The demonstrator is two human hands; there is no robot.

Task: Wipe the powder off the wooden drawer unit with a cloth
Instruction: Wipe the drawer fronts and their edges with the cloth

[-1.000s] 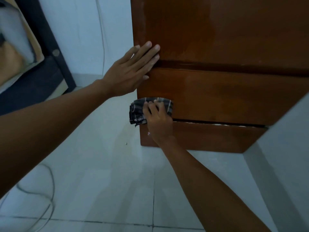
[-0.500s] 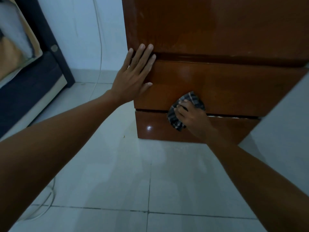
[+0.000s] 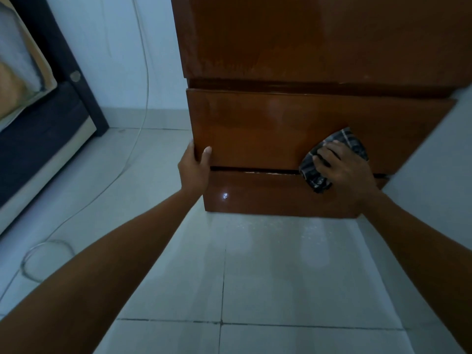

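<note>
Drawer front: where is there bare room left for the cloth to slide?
Bare wood lies between the left hand at the drawer corner and the cloth under the right hand. Crowded at both ends.

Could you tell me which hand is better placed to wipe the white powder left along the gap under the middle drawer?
Right. The right hand already presses the cloth on that gap, beside the powder. The left hand grips the drawer's corner, clothless.

One wooden drawer unit (three fronts showing), one checked cloth, two hands, one floor cable
</note>
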